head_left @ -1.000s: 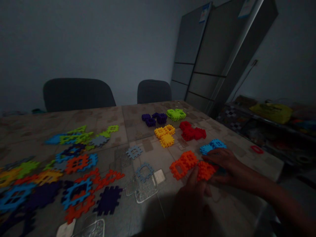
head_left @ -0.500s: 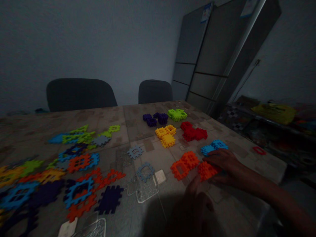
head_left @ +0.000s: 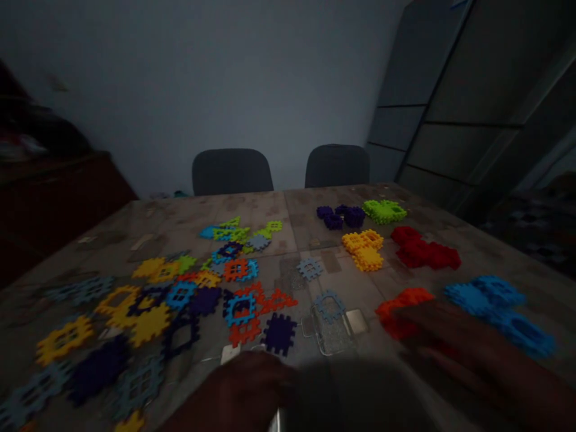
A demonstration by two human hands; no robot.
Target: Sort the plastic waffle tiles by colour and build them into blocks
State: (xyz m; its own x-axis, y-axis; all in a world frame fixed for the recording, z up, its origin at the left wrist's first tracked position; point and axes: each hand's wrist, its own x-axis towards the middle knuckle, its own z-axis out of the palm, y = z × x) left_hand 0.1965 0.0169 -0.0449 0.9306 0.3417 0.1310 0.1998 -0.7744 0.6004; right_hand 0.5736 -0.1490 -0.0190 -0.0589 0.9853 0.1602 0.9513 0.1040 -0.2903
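Observation:
Orange interlocking toothed blocks [head_left: 402, 300] stand in a small group at the right front of the table. My right hand [head_left: 472, 354] reaches over their near side with its fingers stretched out, covering part of them; whether it touches them is unclear. My left hand [head_left: 247, 384] is low in the middle, dark and smeared, its fingers hard to make out. It is nearest to a dark purple flat toothed piece [head_left: 279, 333]. Blue joined blocks [head_left: 495, 309] lie just beyond my right hand. A grey ring-shaped piece [head_left: 329, 306] lies between the hands.
Loose flat pieces in several colours, such as a yellow one [head_left: 150, 324], spread over the left of the table [head_left: 148, 207]. Yellow [head_left: 366, 252], red [head_left: 423, 252], purple [head_left: 353, 216] and green blocks [head_left: 384, 210] are grouped at right. Two chairs [head_left: 231, 171] stand behind.
The view has swung left. My left hand has moved left, away from the orange blocks. My right hand stays by them, and the orange blocks now sit closer together.

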